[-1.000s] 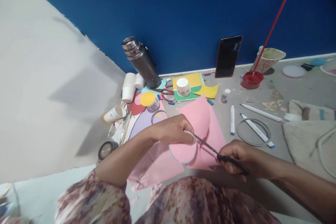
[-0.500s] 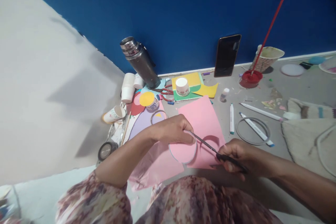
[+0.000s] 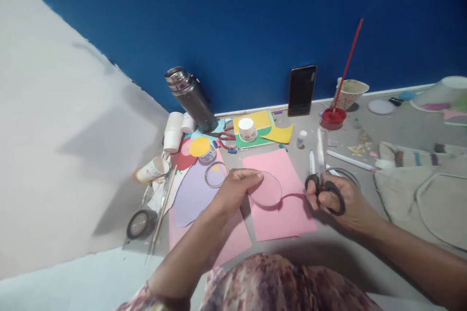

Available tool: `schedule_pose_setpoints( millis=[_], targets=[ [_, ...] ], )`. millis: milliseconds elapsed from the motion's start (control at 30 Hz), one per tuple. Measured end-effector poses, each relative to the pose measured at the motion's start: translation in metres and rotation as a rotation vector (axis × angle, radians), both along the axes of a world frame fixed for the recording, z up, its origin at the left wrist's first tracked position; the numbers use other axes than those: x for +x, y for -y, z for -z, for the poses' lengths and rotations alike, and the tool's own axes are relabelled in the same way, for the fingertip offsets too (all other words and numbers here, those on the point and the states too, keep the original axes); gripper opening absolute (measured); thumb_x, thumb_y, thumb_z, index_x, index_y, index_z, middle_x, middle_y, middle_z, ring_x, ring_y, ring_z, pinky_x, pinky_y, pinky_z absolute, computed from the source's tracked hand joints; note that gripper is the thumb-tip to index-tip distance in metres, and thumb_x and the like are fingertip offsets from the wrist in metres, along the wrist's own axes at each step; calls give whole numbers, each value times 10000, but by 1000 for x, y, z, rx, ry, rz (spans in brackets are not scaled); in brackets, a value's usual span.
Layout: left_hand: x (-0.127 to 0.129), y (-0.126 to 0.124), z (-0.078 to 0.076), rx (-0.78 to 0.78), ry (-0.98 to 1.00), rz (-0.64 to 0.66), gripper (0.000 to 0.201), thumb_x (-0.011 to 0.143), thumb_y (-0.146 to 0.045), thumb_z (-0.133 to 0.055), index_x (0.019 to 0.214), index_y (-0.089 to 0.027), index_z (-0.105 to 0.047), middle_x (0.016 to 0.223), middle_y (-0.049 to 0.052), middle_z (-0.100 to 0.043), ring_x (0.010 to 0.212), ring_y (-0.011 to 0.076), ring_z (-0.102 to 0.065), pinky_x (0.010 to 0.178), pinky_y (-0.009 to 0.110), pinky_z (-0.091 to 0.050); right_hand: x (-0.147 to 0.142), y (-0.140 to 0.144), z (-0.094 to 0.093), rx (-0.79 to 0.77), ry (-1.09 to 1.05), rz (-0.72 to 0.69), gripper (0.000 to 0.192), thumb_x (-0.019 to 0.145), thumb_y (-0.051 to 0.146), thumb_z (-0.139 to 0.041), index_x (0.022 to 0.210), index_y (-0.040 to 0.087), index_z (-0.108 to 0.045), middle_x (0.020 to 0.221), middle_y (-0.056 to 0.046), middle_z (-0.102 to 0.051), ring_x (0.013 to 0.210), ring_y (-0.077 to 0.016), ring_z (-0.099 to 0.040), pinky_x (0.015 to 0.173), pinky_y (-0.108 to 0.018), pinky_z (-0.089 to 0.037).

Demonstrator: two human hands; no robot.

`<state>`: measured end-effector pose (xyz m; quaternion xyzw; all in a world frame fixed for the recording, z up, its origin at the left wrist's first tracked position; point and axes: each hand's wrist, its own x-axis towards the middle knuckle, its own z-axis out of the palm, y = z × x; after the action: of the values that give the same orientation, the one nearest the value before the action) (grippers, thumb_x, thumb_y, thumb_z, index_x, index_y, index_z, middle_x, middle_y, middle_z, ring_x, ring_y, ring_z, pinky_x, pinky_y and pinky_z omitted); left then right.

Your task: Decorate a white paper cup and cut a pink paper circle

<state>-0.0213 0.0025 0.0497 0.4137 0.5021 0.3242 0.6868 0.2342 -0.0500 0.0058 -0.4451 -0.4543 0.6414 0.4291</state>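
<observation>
Head view: left hand (image 3: pixel 233 187) grip pinching pink circle (image 3: pixel 265 189); right hand (image 3: pixel 337 199) grip around scissors (image 3: pixel 324 182), alongside.

The light is soft and a bit dim. Big grey shadows fall on the white wall (image 3: pixel 54 131). The edges look bent and blurry.

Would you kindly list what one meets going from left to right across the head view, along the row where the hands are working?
Tape roll → lying paper cup → clear ring → left hand → cut pink circle → scissors in the right hand → beige cloth bag.
</observation>
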Motion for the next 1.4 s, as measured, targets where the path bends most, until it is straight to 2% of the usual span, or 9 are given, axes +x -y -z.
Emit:
schedule_pose_setpoints(
  millis=[100,167,333,600,700,967,1100,1233,1400],
  targets=[
    [15,5,1,11,89,-71,447,662,-515,-936,650,-113,-741,618,36,-671,626,135,-561,654,257,-422,1,-2,-3,42,-9,145,623,632,679,-943,934,201,-680,814,-52,-696,652,-160,-563,584,-290,-451],
    [26,8,-1,-13,144,-75,466,649,-535,-940,695,-103,-772,641,57,-706,638,149,-598,674,264,-452,0,-3,-4,54,-11,120,641,608,589,-984,1016,202,-676,877,-56,-705,695,-166,-581,615,-293,-476],
    [44,13,2,-26,216,-50,469,644,-530,-947,731,-96,-792,661,75,-732,618,160,-640,673,281,-510,-10,-4,-2,-30,56,71,552,618,505,-965,955,192,-659,763,1,-657,654,-151,-577,591,-281,-480],
    [33,10,12,-49,52,200,425,608,-441,-945,707,-73,-757,573,98,-711,456,171,-644,493,280,-528,-10,-15,-1,-120,-31,275,452,587,408,-944,865,190,-662,562,70,-555,486,-107,-468,468,-247,-349],
    [30,7,20,-14,45,177,387,635,-419,-912,707,-85,-731,550,111,-717,424,170,-642,476,270,-529,-10,-20,6,-104,-27,316,437,583,402,-941,837,179,-665,533,76,-536,469,-92,-437,465,-240,-304],
    [27,4,50,13,101,95,297,701,-363,-844,687,-147,-641,480,80,-680,372,143,-580,385,218,-411,2,-24,7,57,198,205,373,774,536,-822,843,192,-696,678,-14,-686,494,-103,-477,480,-266,-340],
    [25,2,47,22,156,-18,350,691,-417,-847,669,-160,-610,538,87,-710,408,151,-599,428,248,-472,7,-20,3,119,363,149,381,784,566,-807,806,197,-716,639,-23,-693,500,-123,-502,491,-279,-384],
    [25,-1,42,-11,244,-105,394,659,-466,-864,741,-128,-681,593,84,-722,466,178,-627,470,295,-513,2,-16,19,75,340,64,384,831,561,-772,808,181,-721,543,-11,-639,476,-138,-512,478,-283,-407],
    [27,5,39,-32,461,-183,304,567,-304,-929,634,-148,-677,609,2,-671,557,137,-601,576,272,-503,-14,-9,18,-16,266,-11,384,792,538,-828,810,173,-711,630,-27,-698,473,-118,-514,468,-262,-459]
  ],
)
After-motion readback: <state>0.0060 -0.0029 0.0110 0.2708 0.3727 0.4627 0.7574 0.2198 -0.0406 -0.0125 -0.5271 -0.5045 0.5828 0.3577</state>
